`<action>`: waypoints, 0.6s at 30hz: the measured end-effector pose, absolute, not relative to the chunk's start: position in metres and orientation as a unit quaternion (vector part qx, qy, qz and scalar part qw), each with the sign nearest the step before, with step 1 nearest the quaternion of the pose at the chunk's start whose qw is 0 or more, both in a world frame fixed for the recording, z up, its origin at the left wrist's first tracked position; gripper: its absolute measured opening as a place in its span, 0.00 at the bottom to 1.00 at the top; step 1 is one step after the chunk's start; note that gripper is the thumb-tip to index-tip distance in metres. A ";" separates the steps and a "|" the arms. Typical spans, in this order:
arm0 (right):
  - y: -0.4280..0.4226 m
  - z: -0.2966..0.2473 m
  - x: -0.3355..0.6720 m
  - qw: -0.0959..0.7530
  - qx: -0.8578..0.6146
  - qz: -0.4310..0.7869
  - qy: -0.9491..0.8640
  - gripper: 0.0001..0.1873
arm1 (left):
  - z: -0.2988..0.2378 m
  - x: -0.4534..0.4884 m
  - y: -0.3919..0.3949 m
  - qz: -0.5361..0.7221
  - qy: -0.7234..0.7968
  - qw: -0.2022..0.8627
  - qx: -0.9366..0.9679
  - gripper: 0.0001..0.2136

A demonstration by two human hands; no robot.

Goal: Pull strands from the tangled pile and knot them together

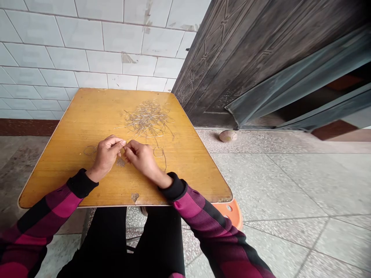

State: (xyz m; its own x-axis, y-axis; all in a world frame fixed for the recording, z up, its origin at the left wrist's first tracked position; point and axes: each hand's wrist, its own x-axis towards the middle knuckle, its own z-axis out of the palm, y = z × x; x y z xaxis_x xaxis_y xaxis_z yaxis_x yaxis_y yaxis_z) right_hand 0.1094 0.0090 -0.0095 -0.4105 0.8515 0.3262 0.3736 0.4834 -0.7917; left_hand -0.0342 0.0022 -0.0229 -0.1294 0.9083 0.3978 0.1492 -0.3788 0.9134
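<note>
My left hand (106,155) and my right hand (142,156) meet over the near half of a yellow wooden table (87,112). Both are closed in a pinch, fingertips almost touching, on a thin wire whose ends are hard to make out. Just beyond them lies a loose tangled pile of thin metal wires (149,117). To the left of my left hand is a looped wire (89,150), partly hidden by the hand. Another wire with a round loop (158,151) lies beside my right wrist.
A white tiled wall (84,34) stands behind the table. At right are a dark carved door (214,61) with a hanging curtain (278,85) and a roundish ball-like object (228,136) on the floor. An orange stool (233,212) shows under the table's right corner.
</note>
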 end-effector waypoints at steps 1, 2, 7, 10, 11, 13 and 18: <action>0.008 -0.009 0.108 0.372 -0.391 0.366 -0.758 0.10 | -0.021 -0.034 0.002 0.599 0.457 0.319 0.575 0.07; 0.007 -0.008 0.107 0.371 -0.386 0.408 -0.740 0.10 | -0.020 -0.034 0.001 0.601 0.457 0.321 0.572 0.07; 0.007 -0.009 0.106 0.359 -0.376 0.481 -0.706 0.08 | -0.011 -0.035 0.001 0.622 0.456 0.343 0.536 0.07; 0.009 -0.011 0.108 0.347 -0.380 0.463 -0.722 0.08 | -0.007 -0.038 0.003 0.641 0.450 0.353 0.512 0.07; 0.010 -0.012 0.108 0.344 -0.379 0.457 -0.727 0.08 | -0.006 -0.039 0.004 0.648 0.449 0.356 0.503 0.07; 0.011 -0.011 0.109 0.335 -0.382 0.448 -0.736 0.09 | -0.003 -0.041 0.005 0.659 0.448 0.367 0.480 0.07; 0.009 -0.008 0.110 0.307 -0.403 0.447 -0.737 0.09 | 0.003 -0.045 0.008 0.690 0.438 0.397 0.418 0.07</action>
State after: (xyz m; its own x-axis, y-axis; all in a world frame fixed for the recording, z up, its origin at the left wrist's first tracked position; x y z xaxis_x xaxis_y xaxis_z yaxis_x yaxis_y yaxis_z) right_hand 0.1096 0.0085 -0.0079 -0.4860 0.8691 0.0918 0.3193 0.2743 -0.9071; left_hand -0.0455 0.0081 0.0030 -0.3361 0.9134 0.2296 -0.1814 -0.3020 0.9359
